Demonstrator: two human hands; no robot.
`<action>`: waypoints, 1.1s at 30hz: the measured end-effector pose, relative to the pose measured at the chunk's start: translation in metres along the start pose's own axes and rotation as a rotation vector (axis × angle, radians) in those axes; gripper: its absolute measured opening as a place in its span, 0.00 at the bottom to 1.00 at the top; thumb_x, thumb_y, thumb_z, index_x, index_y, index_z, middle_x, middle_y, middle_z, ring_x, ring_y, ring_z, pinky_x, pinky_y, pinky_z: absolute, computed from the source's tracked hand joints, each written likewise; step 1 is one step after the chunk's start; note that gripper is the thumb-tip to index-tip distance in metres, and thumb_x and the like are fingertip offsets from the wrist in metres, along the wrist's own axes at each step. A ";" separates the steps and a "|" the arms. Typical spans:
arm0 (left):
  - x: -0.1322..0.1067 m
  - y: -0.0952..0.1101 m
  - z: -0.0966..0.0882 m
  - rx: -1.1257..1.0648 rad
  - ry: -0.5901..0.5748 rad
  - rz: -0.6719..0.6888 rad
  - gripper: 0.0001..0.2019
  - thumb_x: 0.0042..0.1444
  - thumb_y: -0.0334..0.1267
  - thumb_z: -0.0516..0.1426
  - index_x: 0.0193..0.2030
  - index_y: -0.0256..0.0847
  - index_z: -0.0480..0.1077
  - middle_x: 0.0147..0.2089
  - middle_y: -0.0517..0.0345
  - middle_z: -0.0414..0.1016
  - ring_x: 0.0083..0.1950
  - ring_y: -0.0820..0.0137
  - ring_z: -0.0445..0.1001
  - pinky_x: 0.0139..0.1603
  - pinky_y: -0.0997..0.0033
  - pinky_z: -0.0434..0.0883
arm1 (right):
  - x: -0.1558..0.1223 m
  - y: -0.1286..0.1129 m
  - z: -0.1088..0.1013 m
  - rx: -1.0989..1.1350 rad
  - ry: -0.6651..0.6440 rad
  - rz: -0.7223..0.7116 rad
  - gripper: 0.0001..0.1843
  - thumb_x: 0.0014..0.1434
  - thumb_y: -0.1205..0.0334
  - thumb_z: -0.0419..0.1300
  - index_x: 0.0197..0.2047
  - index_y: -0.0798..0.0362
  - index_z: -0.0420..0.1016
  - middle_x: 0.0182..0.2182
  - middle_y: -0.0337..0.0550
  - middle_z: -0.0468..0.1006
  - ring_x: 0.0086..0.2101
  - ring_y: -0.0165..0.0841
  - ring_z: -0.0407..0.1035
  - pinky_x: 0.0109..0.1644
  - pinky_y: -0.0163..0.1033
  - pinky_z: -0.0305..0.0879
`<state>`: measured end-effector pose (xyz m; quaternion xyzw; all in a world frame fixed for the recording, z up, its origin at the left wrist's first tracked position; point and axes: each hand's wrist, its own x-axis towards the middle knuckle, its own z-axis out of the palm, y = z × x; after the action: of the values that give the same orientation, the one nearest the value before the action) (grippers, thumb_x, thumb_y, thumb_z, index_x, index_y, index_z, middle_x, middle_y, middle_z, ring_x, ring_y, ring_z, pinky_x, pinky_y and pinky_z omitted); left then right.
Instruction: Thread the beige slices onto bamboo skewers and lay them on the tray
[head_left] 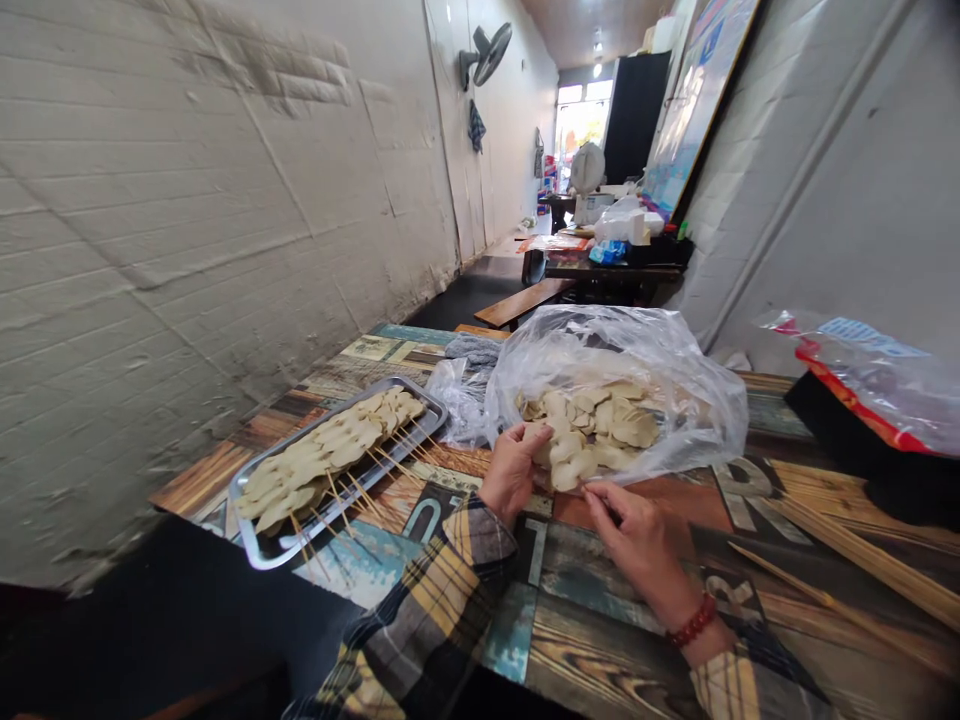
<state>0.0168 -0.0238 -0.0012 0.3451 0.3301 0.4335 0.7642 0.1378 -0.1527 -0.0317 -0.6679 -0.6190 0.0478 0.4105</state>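
A clear plastic bag (645,360) lies open on the patterned table (600,630), full of pale flat food slices (600,425). My left hand (512,470) reaches into the bag's mouth, fingers curled on a slice at the near edge of the pile. My right hand (634,540) rests just in front of the bag, fingers pinched together on a thin bamboo skewer. A red bead bracelet (694,622) is on that wrist. To the left stands a metal tray (255,540) with several skewered slices (330,450) laid in a row.
A heap of bare bamboo skewers (862,545) lies at the right of the table. Behind it sits a second plastic bag with red print (870,385). A whitewashed brick wall (187,230) runs along the left. Benches and cluttered tables (600,265) stand further down the room.
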 end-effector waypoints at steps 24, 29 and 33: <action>0.015 0.014 -0.015 0.204 0.063 0.279 0.13 0.47 0.41 0.64 0.36 0.35 0.72 0.30 0.57 0.75 0.28 0.76 0.70 0.33 0.74 0.66 | 0.013 0.019 -0.029 0.057 0.316 0.188 0.19 0.62 0.49 0.53 0.38 0.54 0.78 0.31 0.46 0.82 0.28 0.35 0.75 0.33 0.36 0.67; 0.016 0.005 -0.014 0.417 0.046 0.292 0.09 0.47 0.39 0.61 0.34 0.37 0.74 0.30 0.58 0.75 0.28 0.75 0.69 0.33 0.74 0.65 | 0.017 0.019 -0.033 0.079 0.337 0.238 0.22 0.61 0.46 0.52 0.37 0.55 0.78 0.22 0.42 0.78 0.23 0.32 0.70 0.30 0.35 0.64; 0.027 0.003 -0.014 0.604 0.040 0.350 0.09 0.47 0.39 0.61 0.34 0.38 0.76 0.30 0.57 0.75 0.30 0.72 0.69 0.33 0.73 0.64 | 0.021 0.020 -0.038 0.136 0.354 0.308 0.22 0.61 0.46 0.52 0.36 0.56 0.77 0.19 0.38 0.74 0.21 0.32 0.67 0.27 0.34 0.62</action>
<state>0.0148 0.0046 -0.0118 0.5986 0.3941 0.4472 0.5351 0.1802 -0.1508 -0.0094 -0.7230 -0.4239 0.0338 0.5445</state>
